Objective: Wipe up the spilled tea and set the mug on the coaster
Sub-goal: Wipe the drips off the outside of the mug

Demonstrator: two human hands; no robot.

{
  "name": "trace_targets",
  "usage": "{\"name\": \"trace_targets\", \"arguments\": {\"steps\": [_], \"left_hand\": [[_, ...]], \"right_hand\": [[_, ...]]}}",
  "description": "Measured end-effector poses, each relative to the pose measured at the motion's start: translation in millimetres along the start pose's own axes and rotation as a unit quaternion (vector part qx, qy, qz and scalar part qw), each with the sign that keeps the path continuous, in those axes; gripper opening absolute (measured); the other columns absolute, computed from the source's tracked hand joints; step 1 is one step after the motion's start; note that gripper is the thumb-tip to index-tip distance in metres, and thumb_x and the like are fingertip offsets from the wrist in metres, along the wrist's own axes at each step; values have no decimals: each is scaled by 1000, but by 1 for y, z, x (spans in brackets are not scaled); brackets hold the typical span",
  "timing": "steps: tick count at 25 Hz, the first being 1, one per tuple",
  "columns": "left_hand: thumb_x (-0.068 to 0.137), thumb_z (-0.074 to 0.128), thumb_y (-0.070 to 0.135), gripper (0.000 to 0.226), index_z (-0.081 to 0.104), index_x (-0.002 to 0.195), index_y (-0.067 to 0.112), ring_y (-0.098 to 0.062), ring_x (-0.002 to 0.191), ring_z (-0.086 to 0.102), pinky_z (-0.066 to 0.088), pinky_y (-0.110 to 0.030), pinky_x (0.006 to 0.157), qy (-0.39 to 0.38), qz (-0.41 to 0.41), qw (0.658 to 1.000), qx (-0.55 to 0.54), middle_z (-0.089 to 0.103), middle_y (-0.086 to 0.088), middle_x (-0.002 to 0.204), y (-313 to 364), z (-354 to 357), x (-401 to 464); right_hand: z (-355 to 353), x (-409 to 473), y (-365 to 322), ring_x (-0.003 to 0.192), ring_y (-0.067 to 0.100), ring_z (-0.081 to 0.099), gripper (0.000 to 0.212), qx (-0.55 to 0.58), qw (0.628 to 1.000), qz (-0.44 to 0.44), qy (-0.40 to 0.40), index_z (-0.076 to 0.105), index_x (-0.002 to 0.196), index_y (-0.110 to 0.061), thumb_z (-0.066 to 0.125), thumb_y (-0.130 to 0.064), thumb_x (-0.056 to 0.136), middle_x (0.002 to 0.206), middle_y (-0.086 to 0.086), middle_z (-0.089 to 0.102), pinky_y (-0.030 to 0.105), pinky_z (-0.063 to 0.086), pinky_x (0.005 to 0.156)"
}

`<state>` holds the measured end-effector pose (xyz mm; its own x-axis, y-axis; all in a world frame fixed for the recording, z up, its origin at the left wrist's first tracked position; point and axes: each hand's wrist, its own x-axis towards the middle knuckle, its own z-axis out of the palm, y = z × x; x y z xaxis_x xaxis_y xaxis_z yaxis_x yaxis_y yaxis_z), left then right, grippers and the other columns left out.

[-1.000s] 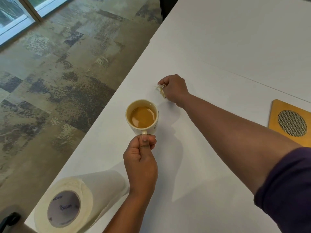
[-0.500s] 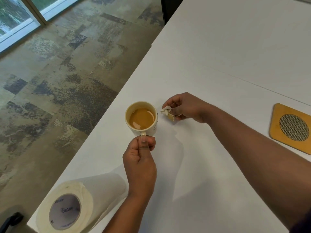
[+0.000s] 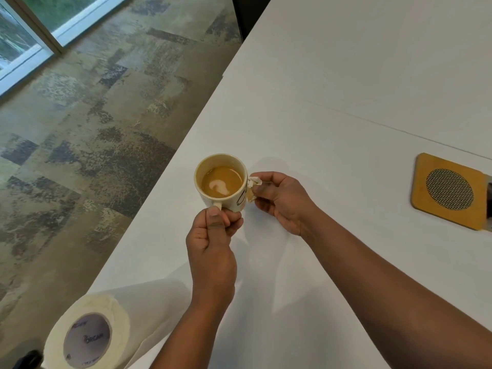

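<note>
The mug (image 3: 220, 180) is judged to be ceramic: stiff, breakable and fairly heavy for its size, the more so because it is well filled with tea (image 3: 221, 181). The glazed wall is likely to be slippery where it is wet, and the liquid can slosh over the rim if the mug is tilted or jerked, so it is best carried level and slowly. The handle is the natural place to take hold, and a second support on the wall could be added.

The mug is held near the left edge of the desk (image 3: 332, 115), well apart from the coaster (image 3: 450, 190), which lies by the right edge. Whether its base touches the desk or is raised just above it cannot be told.

The handle is pinched by the left hand (image 3: 213, 243), thumb on top and fingers curled beneath, on the side of the mug nearest the person. A small crumpled, tea-stained piece of paper towel (image 3: 253, 188) is pinched in the fingertips of the right hand (image 3: 282, 201) and is pressed against the right wall of the mug, apparently to dry it. A paper towel roll (image 3: 87, 334) lies at the near left corner of the desk.
</note>
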<state>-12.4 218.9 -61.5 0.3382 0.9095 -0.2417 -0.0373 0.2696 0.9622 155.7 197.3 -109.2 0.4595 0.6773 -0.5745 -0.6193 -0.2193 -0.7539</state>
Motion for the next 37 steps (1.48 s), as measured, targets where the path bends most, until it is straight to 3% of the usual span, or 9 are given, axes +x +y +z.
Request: {"name": "trace_targets", "arguments": {"steps": [5,10,16,26,31,34,37], "left_hand": [[98,47,43,36,67,69,34,-17,83,70,57,-38,90,-2,-25,999,-30,66,4,73,8,4,1],[99,51,41,33,64,71,29,-15,78,67,57,-30,80,-12,-17,999,-26,62,8,67,12,8,3],[99,51,42,28,63,76,30,-14,81,68,58,-31,83,-5,1,1000,-13,62,10,70,13,11,6],[106,46,33,42,62,67,32,-14,77,62,54,-34,83,-20,21,999,-44,59,11,64,15,9,12],[99,50,40,35,64,68,32,-15,75,60,56,-30,81,-30,11,998,-60,56,8,63,16,8,12],[100,50,38,37,61,66,29,-17,74,58,53,-35,82,-54,5,997,-61,53,7,62,16,10,8],[100,50,40,36,61,66,31,-13,71,59,53,-36,81,-60,6,997,-39,56,10,63,15,11,1]], "right_hand": [[-2,-2,-5,83,11,73,24,-40,999,-13,-8,80,90,-24,75,-1,84,95,1,79,28,57,78],[-3,-8,-11,88,14,75,26,-35,998,-25,-37,82,88,-23,71,1,86,98,4,79,27,58,81],[-1,-21,-7,94,17,75,19,-52,998,-30,-11,82,92,-20,75,-4,84,99,3,79,28,58,81],[20,-46,25,94,24,75,26,99,995,22,8,74,111,-4,73,1,85,106,12,77,27,59,77],[24,-43,28,90,21,74,25,84,995,49,-30,73,113,-3,67,3,89,104,12,77,28,60,80],[22,-38,26,74,12,70,24,92,988,73,-105,72,106,-1,59,11,90,83,8,75,30,58,87],[19,-31,17,64,11,66,28,120,969,108,-186,64,109,3,48,18,90,69,6,69,24,59,76]]}}
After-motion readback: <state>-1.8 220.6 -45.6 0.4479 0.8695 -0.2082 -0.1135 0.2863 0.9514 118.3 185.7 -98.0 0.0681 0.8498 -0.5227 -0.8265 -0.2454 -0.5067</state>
